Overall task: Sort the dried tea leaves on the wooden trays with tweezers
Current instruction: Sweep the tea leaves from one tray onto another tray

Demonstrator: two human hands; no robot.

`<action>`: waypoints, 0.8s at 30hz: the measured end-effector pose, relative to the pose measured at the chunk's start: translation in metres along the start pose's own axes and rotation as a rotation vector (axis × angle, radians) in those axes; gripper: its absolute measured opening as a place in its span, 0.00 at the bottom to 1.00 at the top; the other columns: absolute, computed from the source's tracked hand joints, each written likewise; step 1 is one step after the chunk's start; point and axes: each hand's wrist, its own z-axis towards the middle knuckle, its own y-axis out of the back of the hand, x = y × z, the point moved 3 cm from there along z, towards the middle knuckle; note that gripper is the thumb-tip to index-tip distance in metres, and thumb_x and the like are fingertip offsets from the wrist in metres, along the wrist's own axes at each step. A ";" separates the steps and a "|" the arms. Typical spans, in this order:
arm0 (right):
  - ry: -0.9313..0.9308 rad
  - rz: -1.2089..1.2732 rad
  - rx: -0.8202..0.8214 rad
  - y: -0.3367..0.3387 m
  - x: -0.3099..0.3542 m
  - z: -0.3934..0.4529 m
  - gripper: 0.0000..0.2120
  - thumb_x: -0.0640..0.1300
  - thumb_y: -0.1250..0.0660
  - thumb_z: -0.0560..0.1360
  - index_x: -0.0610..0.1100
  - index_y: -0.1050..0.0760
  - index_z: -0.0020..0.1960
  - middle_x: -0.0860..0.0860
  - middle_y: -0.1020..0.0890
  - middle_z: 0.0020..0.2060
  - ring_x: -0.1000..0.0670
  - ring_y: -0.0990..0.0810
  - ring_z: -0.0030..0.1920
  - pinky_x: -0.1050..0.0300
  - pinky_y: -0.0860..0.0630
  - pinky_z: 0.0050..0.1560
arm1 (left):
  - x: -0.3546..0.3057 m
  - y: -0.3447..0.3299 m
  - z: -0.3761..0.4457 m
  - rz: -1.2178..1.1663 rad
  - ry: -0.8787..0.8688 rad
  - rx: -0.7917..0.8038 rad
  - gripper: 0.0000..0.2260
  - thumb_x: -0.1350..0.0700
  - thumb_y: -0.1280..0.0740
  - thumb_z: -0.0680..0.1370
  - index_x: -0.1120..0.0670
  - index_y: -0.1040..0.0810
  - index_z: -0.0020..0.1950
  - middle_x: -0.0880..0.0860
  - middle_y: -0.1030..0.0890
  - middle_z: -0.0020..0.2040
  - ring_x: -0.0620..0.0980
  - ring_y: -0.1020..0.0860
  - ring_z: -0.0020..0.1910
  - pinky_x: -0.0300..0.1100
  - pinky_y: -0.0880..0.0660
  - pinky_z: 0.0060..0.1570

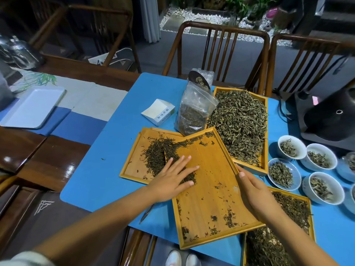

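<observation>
Here, head view: left hand lies flat, fingers straight and spread, pressing on dark tea leaves at the upper left edge of the middle tray. That tray overlaps the left tray, long axis running away from the person. Right hand grips the middle tray's right rim, fingers curled over it. Tweezers lie on the blue surface just below the left forearm, nearer the left hand, unheld. Judgement: leaves likely get swept leftward. Around: far tray heaped with pale leaves, near-right tray, tea bag, white bowls, paper box. Bag stands close behind the trays.
</observation>
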 end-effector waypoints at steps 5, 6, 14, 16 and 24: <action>-0.011 -0.033 0.009 0.006 0.001 -0.003 0.17 0.58 0.46 0.78 0.64 0.30 0.65 0.60 0.22 0.61 0.55 0.26 0.63 0.44 0.34 0.67 | 0.014 0.005 0.012 0.029 0.093 -0.078 0.22 0.36 0.59 0.77 0.33 0.64 0.70 0.43 0.68 0.74 0.40 0.72 0.70 0.43 0.76 0.66; -0.005 -0.042 0.018 0.006 0.003 -0.004 0.18 0.58 0.46 0.78 0.62 0.30 0.66 0.60 0.23 0.61 0.55 0.26 0.63 0.45 0.33 0.67 | 0.017 0.005 0.014 0.028 0.114 -0.090 0.22 0.37 0.58 0.78 0.34 0.63 0.70 0.43 0.68 0.74 0.40 0.72 0.70 0.43 0.76 0.66; 0.016 -0.056 0.015 0.006 0.011 -0.014 0.13 0.53 0.45 0.79 0.65 0.29 0.60 0.69 0.22 0.56 0.64 0.26 0.60 0.60 0.31 0.62 | 0.044 0.014 0.030 0.016 0.299 -0.170 0.24 0.41 0.54 0.80 0.39 0.58 0.75 0.48 0.61 0.77 0.45 0.66 0.73 0.47 0.67 0.69; 0.028 -0.074 0.017 0.005 0.016 -0.017 0.13 0.52 0.46 0.80 0.67 0.29 0.58 0.73 0.23 0.54 0.68 0.26 0.58 0.70 0.32 0.55 | 0.049 0.017 0.033 -0.017 0.332 -0.189 0.23 0.41 0.53 0.80 0.40 0.54 0.75 0.49 0.57 0.77 0.49 0.59 0.75 0.50 0.59 0.71; 0.023 -0.092 0.012 0.010 0.018 -0.020 0.14 0.49 0.46 0.80 0.67 0.30 0.57 0.75 0.24 0.52 0.71 0.27 0.55 0.80 0.33 0.48 | 0.057 0.028 0.044 -0.129 0.363 -0.276 0.19 0.45 0.45 0.80 0.50 0.36 0.70 0.56 0.32 0.65 0.55 0.34 0.64 0.47 0.34 0.60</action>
